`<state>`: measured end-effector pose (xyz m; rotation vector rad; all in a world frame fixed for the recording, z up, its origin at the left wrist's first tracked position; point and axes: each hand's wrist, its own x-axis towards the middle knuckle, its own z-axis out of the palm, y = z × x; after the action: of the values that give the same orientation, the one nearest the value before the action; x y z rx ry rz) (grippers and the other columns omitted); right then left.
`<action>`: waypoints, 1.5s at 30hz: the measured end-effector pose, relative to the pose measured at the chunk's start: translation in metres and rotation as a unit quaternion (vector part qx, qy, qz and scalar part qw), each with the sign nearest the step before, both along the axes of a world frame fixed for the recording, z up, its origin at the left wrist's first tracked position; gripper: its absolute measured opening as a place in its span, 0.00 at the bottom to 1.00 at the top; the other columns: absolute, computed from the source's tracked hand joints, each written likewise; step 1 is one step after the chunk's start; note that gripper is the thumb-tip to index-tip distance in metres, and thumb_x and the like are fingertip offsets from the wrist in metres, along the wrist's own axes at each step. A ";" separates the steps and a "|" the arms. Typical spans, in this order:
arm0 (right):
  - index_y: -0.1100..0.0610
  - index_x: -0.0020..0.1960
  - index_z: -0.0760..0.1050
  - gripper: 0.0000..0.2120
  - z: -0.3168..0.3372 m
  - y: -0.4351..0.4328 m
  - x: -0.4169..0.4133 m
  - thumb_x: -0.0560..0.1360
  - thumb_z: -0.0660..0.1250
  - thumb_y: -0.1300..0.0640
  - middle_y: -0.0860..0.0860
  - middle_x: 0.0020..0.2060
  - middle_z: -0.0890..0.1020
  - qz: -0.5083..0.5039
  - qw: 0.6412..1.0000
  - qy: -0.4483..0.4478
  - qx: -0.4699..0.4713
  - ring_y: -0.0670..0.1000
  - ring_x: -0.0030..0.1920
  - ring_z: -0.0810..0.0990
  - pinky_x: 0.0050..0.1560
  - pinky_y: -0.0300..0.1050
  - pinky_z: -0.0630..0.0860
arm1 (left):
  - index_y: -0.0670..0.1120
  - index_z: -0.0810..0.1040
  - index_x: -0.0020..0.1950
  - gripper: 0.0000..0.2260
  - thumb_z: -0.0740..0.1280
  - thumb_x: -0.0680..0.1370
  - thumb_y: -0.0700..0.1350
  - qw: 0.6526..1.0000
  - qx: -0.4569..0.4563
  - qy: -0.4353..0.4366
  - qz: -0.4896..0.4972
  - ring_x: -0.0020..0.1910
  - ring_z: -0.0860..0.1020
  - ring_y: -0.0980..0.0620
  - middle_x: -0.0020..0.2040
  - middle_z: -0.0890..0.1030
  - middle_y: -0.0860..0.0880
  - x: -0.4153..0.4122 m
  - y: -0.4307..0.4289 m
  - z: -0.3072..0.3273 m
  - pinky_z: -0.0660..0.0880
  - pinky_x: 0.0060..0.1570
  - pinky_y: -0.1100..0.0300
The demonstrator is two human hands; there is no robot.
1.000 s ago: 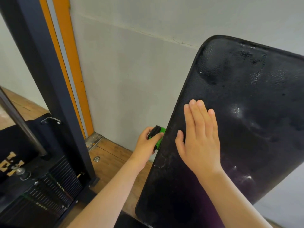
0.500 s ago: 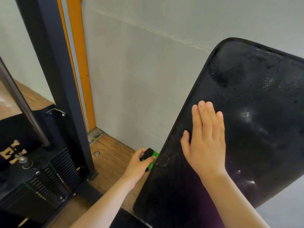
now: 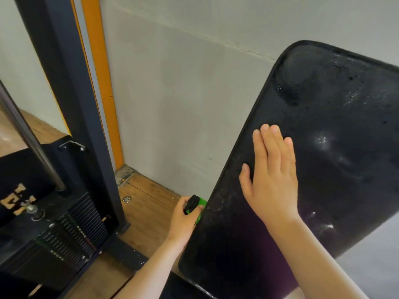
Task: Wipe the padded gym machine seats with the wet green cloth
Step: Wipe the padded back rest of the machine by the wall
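Green cloth (image 3: 200, 205) is sitting bunched in the left hand (image 3: 183, 220), low down against the left edge of the black padded seat (image 3: 336, 152), near the bottom middle of the view. The left hand's fingers are curling round the cloth and gripping it, with the thumb lying over a dark rounded lump on top of the bunch; I cannot tell whether that lump is cloth or something else. Only a small patch of green is showing between the hand and the pad's edge.

The pad is standing tilted, with its rounded top corner leaning to the far right, and its textured surface is glistening with wet patches and streaks. The right hand (image 3: 273, 182) is lying flat on the pad's left half, its fingers (image 3: 269, 147) straight and pressed together, pointing up the pad, and the thumb is sticking out a little to the left.

Behind the pad a pale grey wall (image 3: 183, 100) is filling the far side. Wooden floor (image 3: 149, 207) is showing below it, with a small metal bit (image 3: 127, 199) lying on the boards. Farther left a dark upright post (image 3: 69, 100) is rising beside an orange strip (image 3: 100, 78), and a weight stack (image 3: 73, 238) with a steel rod (image 3: 32, 143) is standing at the near left.
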<state>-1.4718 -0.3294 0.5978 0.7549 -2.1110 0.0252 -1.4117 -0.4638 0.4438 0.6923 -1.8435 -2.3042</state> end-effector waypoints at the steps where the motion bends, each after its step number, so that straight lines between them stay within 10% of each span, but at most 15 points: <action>1: 0.66 0.75 0.58 0.27 0.003 0.002 0.006 0.78 0.59 0.59 0.60 0.73 0.60 0.015 0.999 -0.026 -0.012 0.59 0.76 0.56 0.77 0.54 0.50 | 0.47 0.77 0.53 0.05 0.67 0.78 0.44 1.000 0.007 -0.004 -0.002 0.43 0.80 0.51 0.47 0.81 0.48 0.003 -0.001 -0.004 0.74 0.35 0.65; 12: 0.61 0.73 0.62 0.27 -0.105 0.053 0.092 0.75 0.58 0.56 0.56 0.72 0.65 0.026 0.978 -0.207 0.019 0.55 0.75 0.59 0.78 0.50 0.50 | 0.41 0.75 0.56 0.07 0.67 0.79 0.40 0.999 0.039 -0.014 -0.011 0.32 0.78 0.61 0.45 0.79 0.45 -0.001 -0.004 -0.011 0.71 0.27 0.69; 24: 0.59 0.75 0.58 0.27 -0.160 0.047 0.054 0.79 0.57 0.51 0.54 0.72 0.63 -0.035 0.993 -0.063 0.096 0.50 0.78 0.47 0.78 0.48 0.46 | 0.50 0.74 0.59 0.09 0.66 0.79 0.46 1.000 -0.009 0.006 -0.013 0.55 0.78 0.51 0.54 0.79 0.49 0.002 -0.003 -0.043 0.76 0.57 0.51; 37: 0.59 0.79 0.50 0.31 -0.169 0.050 0.051 0.80 0.56 0.51 0.55 0.74 0.60 -0.029 0.993 -0.035 0.107 0.51 0.78 0.47 0.78 0.49 0.46 | 0.46 0.74 0.56 0.07 0.67 0.79 0.43 0.998 -0.011 0.058 -0.012 0.45 0.80 0.61 0.48 0.79 0.52 -0.020 -0.004 -0.008 0.76 0.41 0.65; 45: 0.59 0.77 0.54 0.29 -0.170 0.049 0.050 0.80 0.56 0.51 0.54 0.73 0.62 -0.032 0.993 -0.028 0.109 0.51 0.78 0.46 0.78 0.49 0.46 | 0.49 0.73 0.58 0.08 0.66 0.79 0.43 0.998 -0.057 0.009 -0.005 0.53 0.78 0.55 0.53 0.79 0.51 0.018 0.000 -0.071 0.75 0.53 0.61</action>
<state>-1.4213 -0.2802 0.4278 0.8219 -2.2145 -0.2245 -1.3942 -0.4639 0.3731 0.6458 -1.9564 -2.1830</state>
